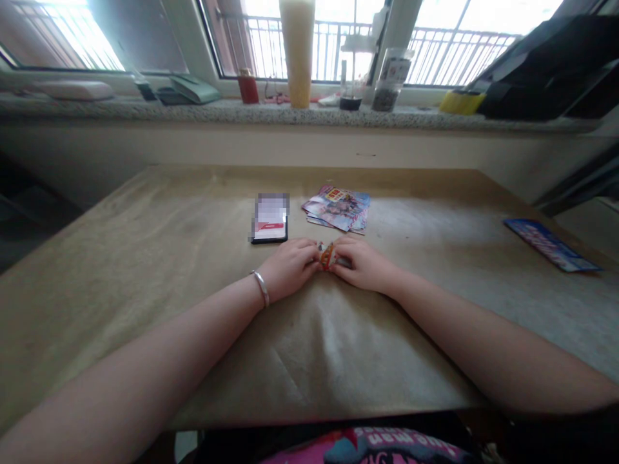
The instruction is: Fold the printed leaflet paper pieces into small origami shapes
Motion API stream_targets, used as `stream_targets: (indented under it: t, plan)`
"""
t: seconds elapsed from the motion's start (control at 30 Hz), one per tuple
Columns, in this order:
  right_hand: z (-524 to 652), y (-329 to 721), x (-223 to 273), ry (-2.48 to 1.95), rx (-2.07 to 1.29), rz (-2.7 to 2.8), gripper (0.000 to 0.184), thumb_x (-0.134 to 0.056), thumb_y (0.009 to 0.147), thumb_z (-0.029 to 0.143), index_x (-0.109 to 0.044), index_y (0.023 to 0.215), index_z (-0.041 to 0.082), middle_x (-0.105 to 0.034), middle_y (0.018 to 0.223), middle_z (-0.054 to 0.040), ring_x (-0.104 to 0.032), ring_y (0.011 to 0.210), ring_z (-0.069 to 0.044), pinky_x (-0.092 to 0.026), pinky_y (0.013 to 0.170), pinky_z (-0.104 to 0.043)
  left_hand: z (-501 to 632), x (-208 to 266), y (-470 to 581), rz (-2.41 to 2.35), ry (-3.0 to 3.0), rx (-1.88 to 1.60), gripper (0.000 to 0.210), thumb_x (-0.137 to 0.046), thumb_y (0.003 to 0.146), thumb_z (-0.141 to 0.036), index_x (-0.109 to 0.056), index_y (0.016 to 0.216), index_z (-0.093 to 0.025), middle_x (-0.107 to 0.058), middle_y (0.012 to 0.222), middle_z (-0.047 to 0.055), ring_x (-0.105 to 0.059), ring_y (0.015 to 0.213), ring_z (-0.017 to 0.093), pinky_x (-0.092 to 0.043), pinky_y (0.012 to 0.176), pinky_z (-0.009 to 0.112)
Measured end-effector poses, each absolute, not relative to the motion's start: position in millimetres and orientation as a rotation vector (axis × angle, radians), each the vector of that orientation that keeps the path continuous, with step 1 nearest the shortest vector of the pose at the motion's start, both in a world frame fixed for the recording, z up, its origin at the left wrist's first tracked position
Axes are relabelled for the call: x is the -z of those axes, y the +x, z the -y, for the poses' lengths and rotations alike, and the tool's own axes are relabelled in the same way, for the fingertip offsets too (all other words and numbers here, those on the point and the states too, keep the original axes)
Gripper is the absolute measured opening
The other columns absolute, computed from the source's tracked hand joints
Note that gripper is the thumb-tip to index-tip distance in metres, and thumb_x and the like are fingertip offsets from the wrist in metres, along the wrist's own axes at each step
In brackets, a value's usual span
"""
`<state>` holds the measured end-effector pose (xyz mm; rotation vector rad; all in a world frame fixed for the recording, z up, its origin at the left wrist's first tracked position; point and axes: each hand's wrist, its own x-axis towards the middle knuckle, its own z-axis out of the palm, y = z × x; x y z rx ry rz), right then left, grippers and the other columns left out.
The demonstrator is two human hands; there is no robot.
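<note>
Between my two hands is a small orange, red and white printed piece point(327, 258), perhaps folded paper; its exact kind does not show. My left hand point(290, 265), with a silver bangle at the wrist, pinches its left side. On its right side, the thumb and fingers of my right hand point(362, 263) close on it. Both hands rest low over the table. Just beyond them lies a fanned pile of colourful printed cards or leaflets point(338, 207). A phone point(271, 220) with a lit, partly blurred screen lies beyond my left hand.
A tan cloth or sheet covers the table point(135, 258), wrinkled near the front edge. To the right lies a long blue printed packet or leaflet point(551, 246). The windowsill point(193, 115) holds a tall yellowish cylinder point(298, 55), a red container point(248, 88) and a black bag point(541, 71).
</note>
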<state>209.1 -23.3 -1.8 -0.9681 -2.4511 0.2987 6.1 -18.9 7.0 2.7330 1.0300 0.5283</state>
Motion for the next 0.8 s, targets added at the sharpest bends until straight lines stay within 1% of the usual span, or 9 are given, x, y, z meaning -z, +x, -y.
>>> stream_targets:
  t: [0.1,0.2,0.33,0.5,0.6,0.8]
  plan:
    - [23.2,208.8,1.5,-1.02,-0.356,2.368,0.012,-0.057,0.079,0.02,-0.055,0.068,0.018,-0.06,0.074,-0.0037,-0.054,0.077,-0.017,-0.041,0.075,-0.03,17.1,-7.5,5.1,-1.019,2.64,-0.575,0.008,-0.057,0.084,-0.019,-0.062,0.08,-0.016,-0.065,0.098,0.006,-0.059,0.096,0.019,-0.047,0.088,0.033]
    - [23.6,207.2,1.7,-1.086,-0.386,2.296,0.01,-0.059,0.079,0.023,-0.057,0.07,0.018,-0.061,0.073,-0.0032,-0.054,0.074,-0.016,-0.04,0.071,-0.029,14.9,-6.9,4.7,-1.057,2.575,-0.609,0.007,-0.06,0.082,-0.021,-0.064,0.077,-0.017,-0.066,0.091,0.004,-0.06,0.091,0.019,-0.046,0.085,0.032]
    - [22.1,204.6,3.9,-1.14,-0.418,2.262,0.01,-0.059,0.077,0.02,-0.058,0.068,0.017,-0.061,0.071,-0.0033,-0.053,0.071,-0.016,-0.039,0.068,-0.028,15.5,-6.0,7.0,-1.136,2.565,-0.625,0.006,-0.063,0.079,-0.019,-0.064,0.073,-0.017,-0.066,0.085,0.003,-0.06,0.087,0.018,-0.046,0.082,0.03]
    - [18.3,203.4,7.6,-1.159,-0.409,2.249,0.013,-0.061,0.074,0.018,-0.056,0.062,0.018,-0.062,0.069,-0.0029,-0.054,0.071,-0.015,-0.04,0.07,-0.028,18.9,-6.1,12.1,-1.207,2.592,-0.596,0.011,-0.061,0.079,-0.017,-0.061,0.068,-0.016,-0.064,0.075,0.003,-0.058,0.076,0.016,-0.045,0.073,0.028]
    - [17.9,203.4,7.8,-1.189,-0.358,2.243,0.013,-0.062,0.074,0.019,-0.057,0.062,0.018,-0.062,0.069,-0.0024,-0.055,0.071,-0.016,-0.04,0.071,-0.029,19.9,-6.4,13.0,-1.225,2.591,-0.611,0.01,-0.062,0.078,-0.018,-0.061,0.068,-0.016,-0.064,0.075,0.003,-0.058,0.076,0.016,-0.045,0.072,0.028]
    - [19.1,202.9,6.3,-1.229,-0.357,2.248,0.013,-0.063,0.074,0.021,-0.058,0.062,0.018,-0.064,0.07,-0.0026,-0.056,0.072,-0.016,-0.04,0.073,-0.03,20.2,-7.5,10.6,-1.233,2.579,-0.62,0.011,-0.064,0.078,-0.021,-0.062,0.068,-0.016,-0.065,0.075,0.002,-0.059,0.076,0.016,-0.046,0.073,0.029]
